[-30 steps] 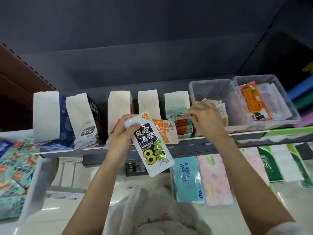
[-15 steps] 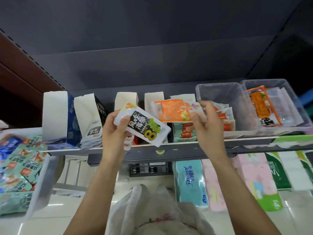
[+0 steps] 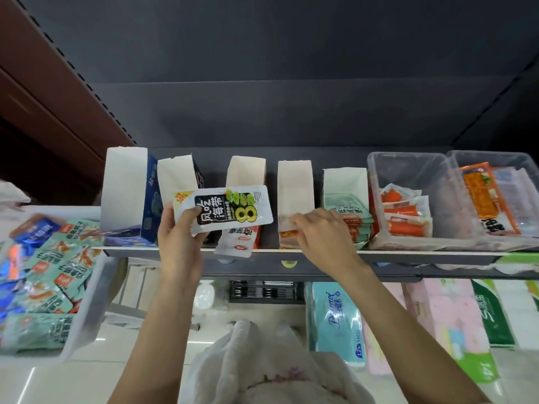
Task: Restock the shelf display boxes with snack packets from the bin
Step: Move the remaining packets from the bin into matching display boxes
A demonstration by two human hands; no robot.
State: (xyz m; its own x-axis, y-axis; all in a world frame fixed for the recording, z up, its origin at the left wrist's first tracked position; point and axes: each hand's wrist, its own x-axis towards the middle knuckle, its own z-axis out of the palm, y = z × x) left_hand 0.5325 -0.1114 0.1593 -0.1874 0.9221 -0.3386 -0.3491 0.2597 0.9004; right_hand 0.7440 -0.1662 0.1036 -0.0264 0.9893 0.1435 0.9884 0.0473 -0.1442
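Note:
My left hand (image 3: 180, 237) grips a black-and-white seaweed packet (image 3: 224, 211) by its left end and holds it flat in front of the second and third display boxes. My right hand (image 3: 320, 231) reaches to the foot of the fourth white display box (image 3: 294, 188), fingertips pinching an orange packet (image 3: 287, 235) that lies in the box's open front. The bin (image 3: 96, 301) at the left holds several teal and blue snack packets (image 3: 43, 287).
Further white display boxes (image 3: 125, 185) stand along the shelf (image 3: 408, 253). A white packet (image 3: 236, 242) hangs out of the third box. Two clear tubs (image 3: 408, 167) with orange packets sit at the right. Tissue packs (image 3: 335, 322) fill the lower shelf.
My right hand brought the orange packet down from the air into the fourth box's front. My left hand shifted the seaweed packet a little to the right and levelled it.

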